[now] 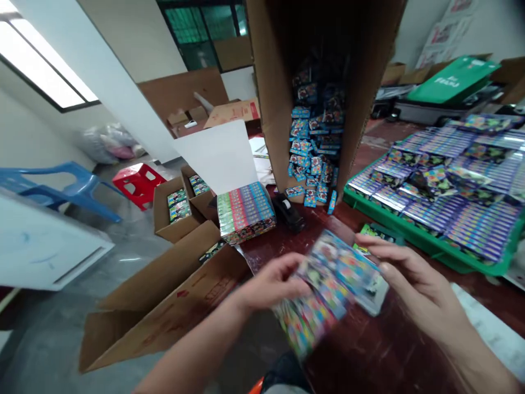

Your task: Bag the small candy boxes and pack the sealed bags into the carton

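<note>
My left hand point(273, 282) is closed on a row of small, colorful cartoon-printed boxes point(318, 306), blurred by motion, tilted above the dark red table point(353, 355). Fingers stretched and thumb apart, my right hand point(410, 279) is at the right end of the row, beside a blue-edged box point(355, 268). Whether it touches that box I cannot tell. Partly hidden below the right hand's fingers is a clear plastic piece point(375, 295). Beyond the hands, a display carton point(246, 213) with its white lid raised is packed with rows of similar boxes in green, red, purple and blue.
A tall cardboard box point(274, 109) lies open toward me, with loose blue packets point(301, 148) inside. To the right stands a green tray point(463, 262) full of purple-edged boxes. A black tape dispenser point(289, 213) sits mid-table. Open cartons point(164, 306), a red stool point(139, 183) and a blue chair point(77, 186) are left.
</note>
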Tool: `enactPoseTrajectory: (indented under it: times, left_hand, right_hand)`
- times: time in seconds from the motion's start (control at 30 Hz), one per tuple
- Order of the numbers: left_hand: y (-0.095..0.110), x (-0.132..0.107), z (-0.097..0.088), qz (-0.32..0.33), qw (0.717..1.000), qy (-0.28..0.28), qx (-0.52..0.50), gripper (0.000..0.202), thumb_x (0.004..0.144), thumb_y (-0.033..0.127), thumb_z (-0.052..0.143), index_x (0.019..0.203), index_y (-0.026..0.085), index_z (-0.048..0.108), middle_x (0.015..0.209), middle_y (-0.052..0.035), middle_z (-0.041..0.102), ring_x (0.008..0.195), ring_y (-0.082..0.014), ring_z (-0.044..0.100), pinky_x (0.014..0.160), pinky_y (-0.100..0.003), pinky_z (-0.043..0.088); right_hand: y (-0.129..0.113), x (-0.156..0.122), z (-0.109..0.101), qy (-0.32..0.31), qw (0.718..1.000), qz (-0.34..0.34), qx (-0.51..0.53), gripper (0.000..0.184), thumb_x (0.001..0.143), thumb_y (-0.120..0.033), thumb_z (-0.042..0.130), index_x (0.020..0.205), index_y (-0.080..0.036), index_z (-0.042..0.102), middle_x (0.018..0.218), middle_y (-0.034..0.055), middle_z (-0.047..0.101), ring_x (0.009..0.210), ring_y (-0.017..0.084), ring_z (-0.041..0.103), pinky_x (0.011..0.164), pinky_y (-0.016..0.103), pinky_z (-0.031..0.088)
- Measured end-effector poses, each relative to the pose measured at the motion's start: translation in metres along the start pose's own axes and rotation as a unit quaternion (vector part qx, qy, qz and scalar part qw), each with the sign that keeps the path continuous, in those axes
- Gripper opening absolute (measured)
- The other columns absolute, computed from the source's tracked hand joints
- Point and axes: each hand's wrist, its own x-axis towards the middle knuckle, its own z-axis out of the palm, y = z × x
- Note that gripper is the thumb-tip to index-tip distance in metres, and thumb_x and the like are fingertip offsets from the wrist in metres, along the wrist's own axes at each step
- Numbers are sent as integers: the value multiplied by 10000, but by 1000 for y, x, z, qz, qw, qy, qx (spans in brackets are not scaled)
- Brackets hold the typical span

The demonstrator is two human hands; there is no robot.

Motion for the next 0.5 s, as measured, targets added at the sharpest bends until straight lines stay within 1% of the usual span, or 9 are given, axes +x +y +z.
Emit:
enactPoseTrajectory:
  times: [0.03,0.07,0.13,0.2,0.3,0.33,0.4,0.43,0.5]
  left_hand:
    - [9,-9,-32,32,988,103,114,537,789,565,749,1191,218,670,1098,-76,693,969,-229,662,867,-314,536]
    - [17,-16,-61,46,958,168,229,477,813,536,738,1174,229,686,1079,-65,692,964,-224,656,872,-307,531]
    - [25,-28,-106,53,882,218,415,392,863,496,695,1174,257,701,1069,-51,681,935,-211,657,877,-303,526]
    - [30,-35,-127,59,812,214,539,340,903,456,653,1194,286,697,1086,-50,669,958,-214,659,893,-309,524]
    - [48,-42,-129,91,748,190,629,283,941,405,611,1200,323,690,1105,-61,669,1032,-235,650,917,-331,521]
    - [58,-44,-128,104,742,177,638,270,945,401,608,1191,330,694,1096,-62,675,1036,-236,649,922,-337,518]
    - [78,-44,-134,127,763,141,619,279,929,438,629,1174,325,704,1055,-54,696,997,-226,661,918,-329,514]
    - [87,-42,-142,129,785,130,592,312,928,466,624,1191,313,696,1051,-49,707,982,-219,667,913,-319,514]
    - [99,-29,-171,100,816,157,547,402,973,522,522,1271,281,646,1110,-46,718,1001,-209,673,913,-299,510]
  right_hand:
    - [6,10,8,-14,1000,4,10,281,987,-310,560,1265,-314,602,1436,85,587,1304,248,584,964,358,581]
    - [13,18,17,-26,1000,9,11,334,994,-313,548,1328,-315,561,1483,88,541,1335,248,555,983,369,571]
    - [24,33,37,-78,997,13,-13,379,1003,-320,536,1381,-316,511,1496,90,520,1338,240,546,1006,391,554]
    - [28,50,63,-132,988,-16,-76,399,994,-332,557,1388,-305,498,1483,93,526,1343,240,533,1038,417,525]
    - [20,83,108,-157,957,-128,-208,570,934,-355,656,1449,-247,438,1517,142,483,1387,300,468,1092,510,453]
    - [15,95,122,-162,940,-167,-250,580,928,-333,666,1451,-227,439,1483,154,521,1358,312,497,1081,528,448]
    - [4,116,142,-193,901,-220,-319,458,954,-269,629,1392,-214,508,1318,135,662,1188,298,626,996,507,490]
    - [0,124,148,-208,886,-234,-342,369,970,-241,598,1336,-221,555,1212,109,719,1065,274,679,930,472,516]
    - [-4,135,149,-210,872,-246,-367,246,985,-219,562,1223,-234,620,1087,71,761,912,238,711,830,407,535]
